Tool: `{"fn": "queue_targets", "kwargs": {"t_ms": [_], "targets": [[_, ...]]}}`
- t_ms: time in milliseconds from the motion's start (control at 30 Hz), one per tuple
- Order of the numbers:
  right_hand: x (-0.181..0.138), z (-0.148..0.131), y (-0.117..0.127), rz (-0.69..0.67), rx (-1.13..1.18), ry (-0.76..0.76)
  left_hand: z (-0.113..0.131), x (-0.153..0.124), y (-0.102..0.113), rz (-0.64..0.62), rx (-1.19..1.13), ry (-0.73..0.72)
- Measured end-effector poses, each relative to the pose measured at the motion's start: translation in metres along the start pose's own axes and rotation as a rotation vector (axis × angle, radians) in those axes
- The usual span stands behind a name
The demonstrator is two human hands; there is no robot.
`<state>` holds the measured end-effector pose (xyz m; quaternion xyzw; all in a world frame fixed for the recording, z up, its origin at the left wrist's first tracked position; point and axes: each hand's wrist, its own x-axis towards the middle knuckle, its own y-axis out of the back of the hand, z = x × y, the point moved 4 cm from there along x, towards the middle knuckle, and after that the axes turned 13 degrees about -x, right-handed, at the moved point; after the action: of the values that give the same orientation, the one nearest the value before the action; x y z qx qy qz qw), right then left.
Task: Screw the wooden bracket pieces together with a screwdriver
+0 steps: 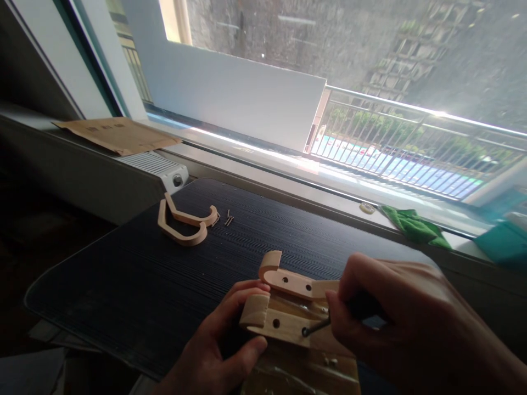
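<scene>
Head view, looking down at the work: the near wooden hook point(288, 330) lies on a brown board point(300, 378) at the close side of the dark table point(123, 291), with the far wooden hook point(294, 282) just beyond it. As I judge it, the work is partway along. The two hooks rest side by side, and the screwdriver point(318, 326) has its tip at the near hook's hole farther from the curl. The other hole looks dark, as do both in the far hook; whether screws sit deep in any, I can't tell from where I stand. Away to the left, a pair of loose hooks point(181, 237) lies untouched, a few small screws point(229, 220) beside their curled ends.

The near hook's long axis runs from left to right, dipping slightly rightward; its curl is at the left, turned upward, and its other end passes behind the right hand point(382, 312). The far hook points the same way, almost parallel. That right hand pinches the screwdriver, while the left hand point(220, 334) is spread around the near hook's curl, thumb on the close side, fingers beyond; whether it squeezes, I can't tell
</scene>
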<state>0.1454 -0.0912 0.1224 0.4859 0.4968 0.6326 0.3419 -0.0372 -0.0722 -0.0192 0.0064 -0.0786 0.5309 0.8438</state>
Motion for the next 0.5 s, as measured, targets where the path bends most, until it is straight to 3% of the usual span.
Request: {"fn": "queue_targets", "kwargs": {"t_ms": [100, 267, 333, 400, 500], "targets": [[-0.002, -0.001, 0.000, 0.016, 0.010, -0.002, 0.001, 0.000, 0.000, -0.003, 0.008, 0.004], [-0.014, -0.015, 0.006, 0.097, -0.038, 0.170, -0.002, -0.001, 0.001, -0.006, -0.009, 0.022], [-0.020, -0.013, 0.006, 0.118, -0.053, 0.161, -0.002, 0.000, 0.001, -0.008, -0.020, 0.022], [-0.029, -0.005, 0.004, 0.135, -0.015, 0.053, -0.001, 0.000, -0.001, -0.013, -0.052, 0.039], [-0.051, 0.018, -0.003, 0.299, 0.100, -0.330, -0.001, -0.001, -0.003, -0.007, -0.146, 0.105]]}}
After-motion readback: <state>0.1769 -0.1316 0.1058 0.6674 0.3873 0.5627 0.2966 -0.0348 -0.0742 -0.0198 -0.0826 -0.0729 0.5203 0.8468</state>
